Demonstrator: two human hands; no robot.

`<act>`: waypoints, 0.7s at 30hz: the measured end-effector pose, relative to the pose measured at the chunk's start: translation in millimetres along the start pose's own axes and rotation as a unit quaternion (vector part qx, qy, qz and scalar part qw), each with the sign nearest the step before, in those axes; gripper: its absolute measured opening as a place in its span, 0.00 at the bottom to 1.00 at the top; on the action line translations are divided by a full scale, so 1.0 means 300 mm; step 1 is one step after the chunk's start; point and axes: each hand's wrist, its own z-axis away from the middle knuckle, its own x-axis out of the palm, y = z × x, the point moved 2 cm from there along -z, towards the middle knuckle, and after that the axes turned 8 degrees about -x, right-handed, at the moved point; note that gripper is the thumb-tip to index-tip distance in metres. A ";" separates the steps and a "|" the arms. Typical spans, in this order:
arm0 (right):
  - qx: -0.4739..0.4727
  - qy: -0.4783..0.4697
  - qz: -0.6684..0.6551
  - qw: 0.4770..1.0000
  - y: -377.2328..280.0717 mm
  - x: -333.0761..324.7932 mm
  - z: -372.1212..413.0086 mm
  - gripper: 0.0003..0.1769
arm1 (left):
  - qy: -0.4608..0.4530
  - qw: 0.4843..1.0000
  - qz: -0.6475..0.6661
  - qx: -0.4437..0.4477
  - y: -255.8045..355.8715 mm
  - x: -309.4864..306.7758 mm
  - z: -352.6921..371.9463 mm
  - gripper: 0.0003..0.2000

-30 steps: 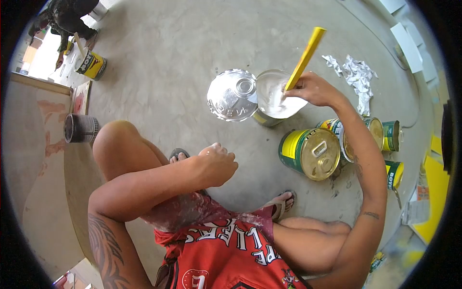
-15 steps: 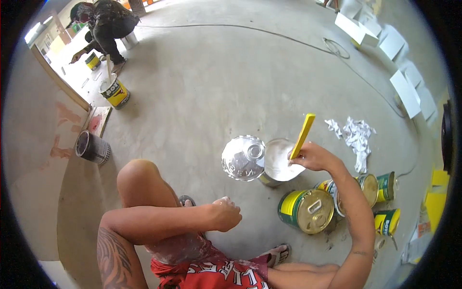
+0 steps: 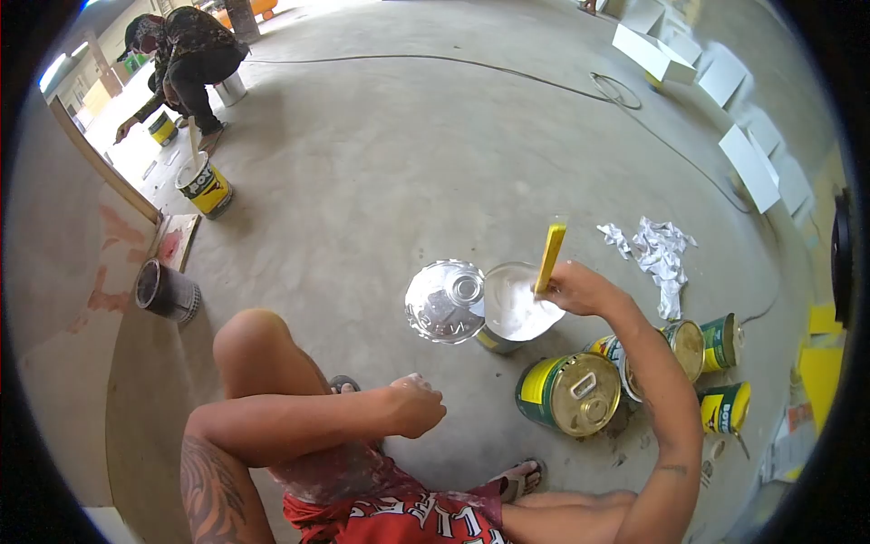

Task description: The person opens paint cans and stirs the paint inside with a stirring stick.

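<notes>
An open can of white paint (image 3: pixel 518 313) stands on the floor in front of me. My right hand (image 3: pixel 577 288) is closed around a yellow stick (image 3: pixel 551 256) at the can's right rim; the stick's upper part rises above my fingers. A round silver lid (image 3: pixel 445 301) with a crimped edge overlaps the can's left side. My left hand (image 3: pixel 417 406) is curled near my left knee, with whitish smears on its fingers; what it holds, if anything, is hidden.
Closed cans, among them a large green and yellow one (image 3: pixel 569 394), stand at the right. Crumpled white paper (image 3: pixel 662 258) lies beyond them. A dark can (image 3: pixel 168 292) and a paint can (image 3: pixel 205 186) are at the left. Another person (image 3: pixel 195 63) crouches at the far left.
The view has shifted slightly. The yellow stick stands more upright in my right hand. My left hand stays curled in about the same place.
</notes>
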 end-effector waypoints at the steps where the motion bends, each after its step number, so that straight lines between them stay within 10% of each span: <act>1: 0.002 0.000 0.000 1.000 0.007 0.016 -0.005 0.09 | 0.000 1.000 0.002 0.001 0.000 0.001 0.000 0.15; 6: -0.258 0.175 -0.027 0.950 -0.003 0.086 -0.027 0.09 | 0.003 1.000 0.012 0.000 0.000 -0.001 0.004 0.15; 13: -0.017 0.018 -0.060 0.998 0.033 0.016 0.009 0.08 | 0.012 1.000 0.014 0.000 0.003 -0.007 0.015 0.14; 18: -0.163 0.171 0.057 0.970 0.004 0.057 -0.018 0.09 | 0.006 1.000 0.008 -0.003 0.006 -0.008 0.010 0.14; 21: -0.253 0.161 -0.092 0.949 -0.020 0.059 -0.006 0.09 | -0.010 1.000 0.009 -0.008 0.009 -0.013 0.005 0.15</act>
